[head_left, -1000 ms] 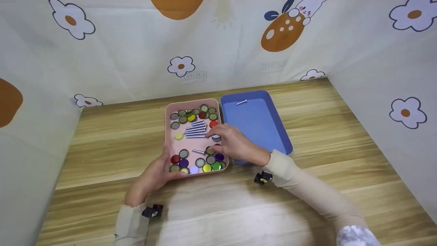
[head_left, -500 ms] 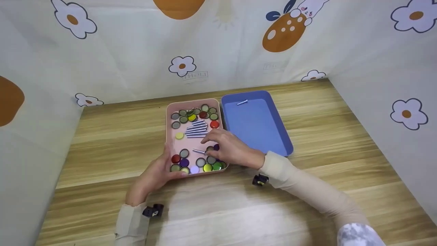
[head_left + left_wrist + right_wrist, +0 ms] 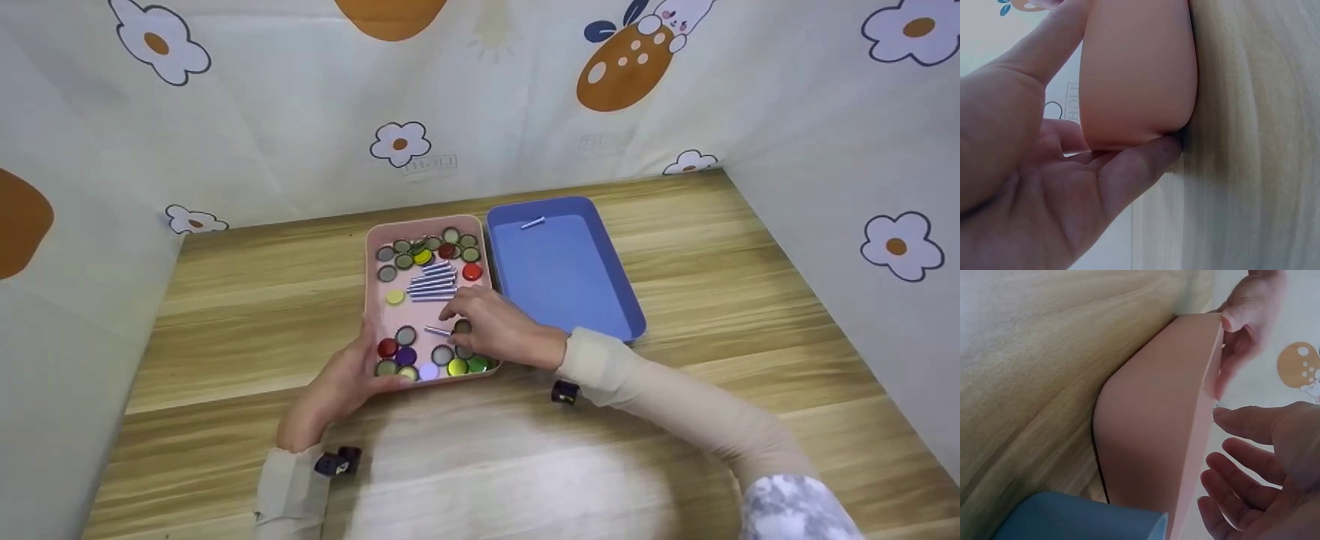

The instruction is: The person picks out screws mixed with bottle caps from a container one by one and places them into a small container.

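Gently: my left hand [image 3: 346, 376] grips pink tray [image 3: 416, 313]; right hand [image 3: 493, 325], thumb and fingers spread, hangs by lone bolt [image 3: 436, 330]. Best I pinch mid-shank, clear of caps [image 3: 442, 355].

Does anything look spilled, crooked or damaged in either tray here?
Nothing looks spilled or damaged. One bolt in the pink tray does look stray: it lies apart from the clustered bolts, its end near the right hand.

A wood-grain table [image 3: 255, 315], one bright patch [image 3: 517, 465] on its near part, pale cloth walls [image 3: 300, 82] at left, far and right, printed white flowers [image 3: 902, 246] with orange centres, a spotted orange fruit [image 3: 622, 73] and a white rabbit [image 3: 688, 13] on the far wall
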Demonstrator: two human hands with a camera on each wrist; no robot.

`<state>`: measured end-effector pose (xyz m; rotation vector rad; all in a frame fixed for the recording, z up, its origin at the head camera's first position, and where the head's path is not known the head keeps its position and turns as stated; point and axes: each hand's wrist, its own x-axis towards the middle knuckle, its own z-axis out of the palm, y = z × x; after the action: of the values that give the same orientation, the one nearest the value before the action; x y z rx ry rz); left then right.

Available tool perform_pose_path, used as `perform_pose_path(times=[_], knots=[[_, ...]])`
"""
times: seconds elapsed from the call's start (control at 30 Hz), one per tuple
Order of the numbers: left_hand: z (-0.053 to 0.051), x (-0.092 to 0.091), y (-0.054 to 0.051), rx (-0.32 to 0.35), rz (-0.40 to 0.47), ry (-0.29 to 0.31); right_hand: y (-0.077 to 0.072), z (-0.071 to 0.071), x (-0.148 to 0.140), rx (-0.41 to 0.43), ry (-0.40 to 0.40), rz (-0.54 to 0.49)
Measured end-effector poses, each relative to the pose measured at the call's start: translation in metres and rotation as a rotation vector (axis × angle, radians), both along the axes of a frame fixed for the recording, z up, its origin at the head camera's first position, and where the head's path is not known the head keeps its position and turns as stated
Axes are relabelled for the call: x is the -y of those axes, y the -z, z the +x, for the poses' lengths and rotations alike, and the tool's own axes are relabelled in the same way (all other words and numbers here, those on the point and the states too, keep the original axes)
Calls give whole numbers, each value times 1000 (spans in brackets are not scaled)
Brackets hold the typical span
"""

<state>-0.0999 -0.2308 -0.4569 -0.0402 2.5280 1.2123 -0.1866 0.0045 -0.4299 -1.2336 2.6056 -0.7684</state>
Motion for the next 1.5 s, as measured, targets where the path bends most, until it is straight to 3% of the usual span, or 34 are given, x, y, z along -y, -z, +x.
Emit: perform_pose_path(times=[0.3, 0.57, 1.27, 1.5], knots=[[0, 0, -1, -28, -35, 9, 4, -5, 4, -143, -36, 67], [-1, 0, 0, -22, -23, 3, 3, -6, 9, -135, -29, 98], [-2, 0, 0, -6, 4, 0, 14, -9, 20, -261, 13, 307], [-1, 0, 1, -2, -6, 4, 17, -10, 25, -286, -9, 382]])
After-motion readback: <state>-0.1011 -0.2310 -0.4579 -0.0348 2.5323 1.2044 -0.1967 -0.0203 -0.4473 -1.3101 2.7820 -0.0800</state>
